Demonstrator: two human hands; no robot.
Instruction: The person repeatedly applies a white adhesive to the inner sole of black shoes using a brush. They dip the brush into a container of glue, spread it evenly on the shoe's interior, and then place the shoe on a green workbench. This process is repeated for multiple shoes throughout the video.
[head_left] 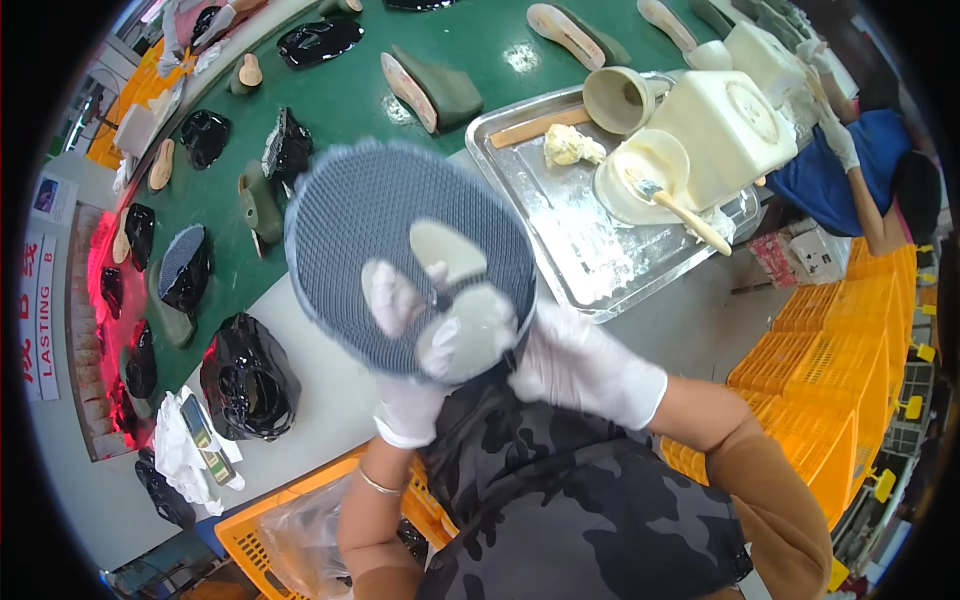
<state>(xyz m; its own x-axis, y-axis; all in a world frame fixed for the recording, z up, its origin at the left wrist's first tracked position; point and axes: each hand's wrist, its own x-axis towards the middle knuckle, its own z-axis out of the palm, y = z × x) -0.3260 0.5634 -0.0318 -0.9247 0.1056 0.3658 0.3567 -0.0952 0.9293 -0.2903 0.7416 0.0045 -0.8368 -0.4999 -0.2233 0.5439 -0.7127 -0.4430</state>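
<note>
Above the silver metal tray (560, 225) edge, the round grey mesh-textured sole (400, 250) is raised, already bearing pale glue patches with much mesh bare, the white-gloved right hand (580, 365) clamped on its rim, the gloved left hand (405, 330) pressing fingers flat against it.

I see a green conveyor belt (350, 95) carrying shoe lasts (432, 90) and glossy black shoe uppers (320, 42) (spaced apart, not touching). Beside it, a pale grey table (300, 330) bears a metal tray (580, 250) and a black bag (248, 380).
</note>
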